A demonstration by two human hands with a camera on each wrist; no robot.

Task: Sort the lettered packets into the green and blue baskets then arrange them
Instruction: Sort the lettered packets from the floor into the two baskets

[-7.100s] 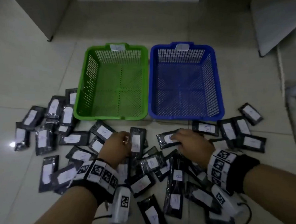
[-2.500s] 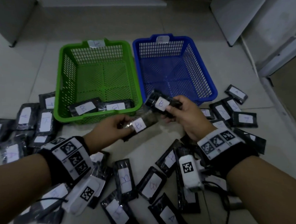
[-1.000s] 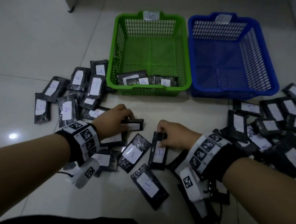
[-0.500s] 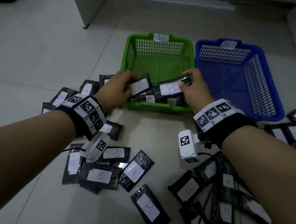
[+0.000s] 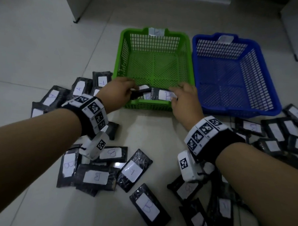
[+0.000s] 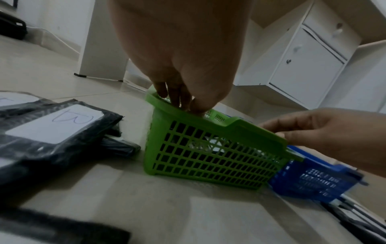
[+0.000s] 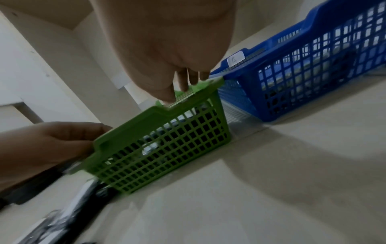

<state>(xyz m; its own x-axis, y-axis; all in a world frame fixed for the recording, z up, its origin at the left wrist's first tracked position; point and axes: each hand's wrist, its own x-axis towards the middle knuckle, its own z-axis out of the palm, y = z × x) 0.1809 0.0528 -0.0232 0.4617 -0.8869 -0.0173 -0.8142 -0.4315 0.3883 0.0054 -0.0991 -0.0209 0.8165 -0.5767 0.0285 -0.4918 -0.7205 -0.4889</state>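
loose packets (image 5: 147, 205) cover the near floor. left hand (image 5: 119, 92) pinches a packet (image 5: 142, 89) and right hand (image 5: 184, 97) releases a b packet (image 5: 164, 95), fingers relaxed, in the green basket (image 5: 155, 44). step: b sorting. next: fetch more. blue basket (image 5: 267, 81) holds 0.
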